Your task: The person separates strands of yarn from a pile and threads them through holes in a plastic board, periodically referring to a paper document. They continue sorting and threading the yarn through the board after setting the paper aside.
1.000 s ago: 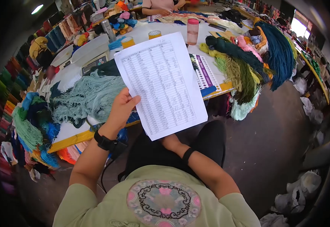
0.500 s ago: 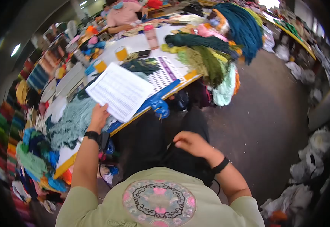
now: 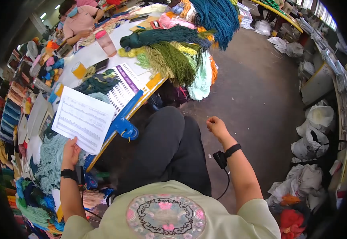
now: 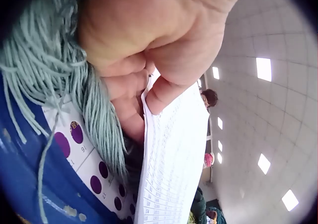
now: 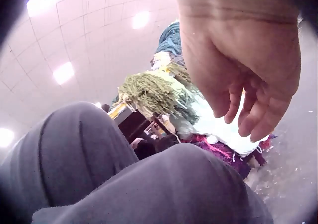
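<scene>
My left hand (image 3: 71, 153) pinches the lower left edge of some white printed paper (image 3: 84, 119) between thumb and fingers, close over the table's near side. In the left wrist view the thumb (image 4: 166, 92) presses on the paper's face, which carries rows of a printed table. Pale teal yarn (image 3: 53, 157) lies beside and under that hand. A card with purple print and rows of dark ovals (image 3: 127, 83) is on the table just past the paper. My right hand (image 3: 218, 127) hangs over the floor to the right of my knees, fingers loosely curled around nothing.
Green and teal yarn hanks (image 3: 169, 55) hang over the table's yellow edge (image 3: 156, 81). A pink-lidded bottle (image 3: 105, 43), a phone (image 3: 99, 65) and a yellow spool (image 3: 78, 70) stand or lie farther back. Another person (image 3: 80, 24) sits across the table. White bags (image 3: 315, 123) line the right side.
My view and body have turned right. My left hand has carried the paper left and lower over the table. My right hand has come out from behind the paper and moved right, away from my lap.
</scene>
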The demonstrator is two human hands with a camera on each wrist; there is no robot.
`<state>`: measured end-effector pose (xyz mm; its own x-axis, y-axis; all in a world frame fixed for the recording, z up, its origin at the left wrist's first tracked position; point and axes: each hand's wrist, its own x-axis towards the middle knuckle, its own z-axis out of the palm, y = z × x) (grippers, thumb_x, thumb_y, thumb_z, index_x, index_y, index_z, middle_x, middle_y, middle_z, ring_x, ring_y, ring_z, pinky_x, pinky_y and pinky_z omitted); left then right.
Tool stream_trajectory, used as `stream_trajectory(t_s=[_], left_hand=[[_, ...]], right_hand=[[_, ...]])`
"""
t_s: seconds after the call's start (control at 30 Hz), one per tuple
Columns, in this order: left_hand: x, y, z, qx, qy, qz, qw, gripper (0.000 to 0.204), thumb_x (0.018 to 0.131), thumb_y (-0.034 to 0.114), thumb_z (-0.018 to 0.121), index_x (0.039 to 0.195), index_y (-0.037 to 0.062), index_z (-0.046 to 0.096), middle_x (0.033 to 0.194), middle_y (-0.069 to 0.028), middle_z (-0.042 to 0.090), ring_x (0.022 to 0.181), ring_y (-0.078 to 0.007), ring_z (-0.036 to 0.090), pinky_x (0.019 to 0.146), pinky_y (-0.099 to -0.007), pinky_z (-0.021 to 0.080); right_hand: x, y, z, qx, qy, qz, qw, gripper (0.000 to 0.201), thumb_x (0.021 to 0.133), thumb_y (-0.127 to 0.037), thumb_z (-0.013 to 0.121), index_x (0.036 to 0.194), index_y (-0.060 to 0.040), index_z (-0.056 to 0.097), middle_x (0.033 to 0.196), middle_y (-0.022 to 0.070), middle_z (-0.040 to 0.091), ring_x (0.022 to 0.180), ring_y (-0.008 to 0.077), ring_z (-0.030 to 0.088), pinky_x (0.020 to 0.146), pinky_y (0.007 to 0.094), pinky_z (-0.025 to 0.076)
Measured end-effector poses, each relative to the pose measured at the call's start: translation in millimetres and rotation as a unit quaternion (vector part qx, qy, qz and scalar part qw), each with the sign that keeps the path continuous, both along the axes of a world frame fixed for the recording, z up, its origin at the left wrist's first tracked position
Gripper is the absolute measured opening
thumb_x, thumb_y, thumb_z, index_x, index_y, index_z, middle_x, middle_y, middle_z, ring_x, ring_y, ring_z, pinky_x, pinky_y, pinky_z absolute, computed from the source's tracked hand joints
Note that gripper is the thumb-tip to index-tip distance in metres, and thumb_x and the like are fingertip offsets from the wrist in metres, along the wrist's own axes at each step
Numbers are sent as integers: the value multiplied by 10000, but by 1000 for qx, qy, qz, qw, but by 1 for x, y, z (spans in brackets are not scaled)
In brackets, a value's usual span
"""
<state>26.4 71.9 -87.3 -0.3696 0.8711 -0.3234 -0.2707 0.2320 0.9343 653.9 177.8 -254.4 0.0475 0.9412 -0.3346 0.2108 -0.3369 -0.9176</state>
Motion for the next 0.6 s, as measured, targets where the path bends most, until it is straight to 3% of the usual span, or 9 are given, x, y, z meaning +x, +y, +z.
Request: stream_trajectory(t_s=[0.17, 0.23, 0.33, 0.37, 0.43, 0.47, 0.53, 0.6], left_hand=[[-16, 7, -3, -30, -14, 13, 999, 313, 896, 127, 603, 1180, 30, 511, 1156, -97, 615, 1066, -211, 598, 935, -338, 486], [-23, 9, -8, -49, -15, 21, 998, 320, 891, 134, 611, 1180, 39, 513, 1146, -88, 618, 1052, -208, 600, 920, -342, 488], [-30, 11, -9, -60, -16, 19, 998, 318, 888, 140, 619, 1173, 30, 532, 1134, -87, 626, 1047, -202, 607, 918, -333, 490], [-27, 11, -8, -55, -4, 26, 998, 320, 890, 143, 616, 1174, 21, 535, 1138, -87, 627, 1050, -200, 609, 911, -326, 494], [-20, 13, -3, -60, 14, 17, 998, 321, 893, 145, 613, 1175, 12, 538, 1143, -87, 629, 1053, -197, 611, 905, -320, 498], [-15, 11, 0, -53, 21, 17, 998, 312, 898, 141, 605, 1171, 6, 543, 1154, -90, 627, 1056, -195, 612, 902, -314, 501], [-17, 13, 1, -51, 31, 15, 998, 302, 903, 137, 597, 1167, 0, 547, 1166, -92, 625, 1059, -193, 612, 900, -309, 503], [-22, 13, 0, -51, 9, 14, 999, 307, 912, 128, 579, 1186, -3, 540, 1182, -102, 621, 1065, -193, 612, 906, -308, 504]], right_hand=[[33, -8, -12, -52, -10, -73, 996, 187, 858, -173, 625, 958, -14, 614, 826, 68, 629, 700, 148, 581, 634, 300, 478], [59, -1, -48, -112, -123, -9, 986, 255, 825, -222, 646, 978, -19, 633, 879, 105, 658, 771, 172, 623, 702, 309, 496], [74, 1, -70, -71, -225, -77, 969, 180, 844, -132, 630, 980, -14, 637, 830, 42, 643, 759, 153, 602, 695, 284, 495], [75, 2, -71, -78, -225, -88, 967, 180, 844, -132, 630, 980, -14, 637, 830, 42, 643, 759, 153, 602, 695, 284, 495], [68, -10, -57, 45, -164, -200, 965, 208, 834, -91, 622, 1028, -20, 638, 868, 46, 655, 793, 145, 602, 723, 275, 486], [62, -18, -52, 32, -163, -211, 963, 208, 834, -91, 622, 1028, -20, 638, 868, 46, 655, 793, 145, 602, 723, 275, 486], [49, -25, -48, 84, -46, -236, 967, 200, 833, -58, 612, 1028, -28, 644, 874, 38, 651, 823, 130, 594, 750, 260, 471], [39, -27, -65, 52, -4, -229, 972, 195, 836, -30, 601, 1025, -36, 648, 880, 25, 642, 851, 119, 584, 774, 253, 460]])
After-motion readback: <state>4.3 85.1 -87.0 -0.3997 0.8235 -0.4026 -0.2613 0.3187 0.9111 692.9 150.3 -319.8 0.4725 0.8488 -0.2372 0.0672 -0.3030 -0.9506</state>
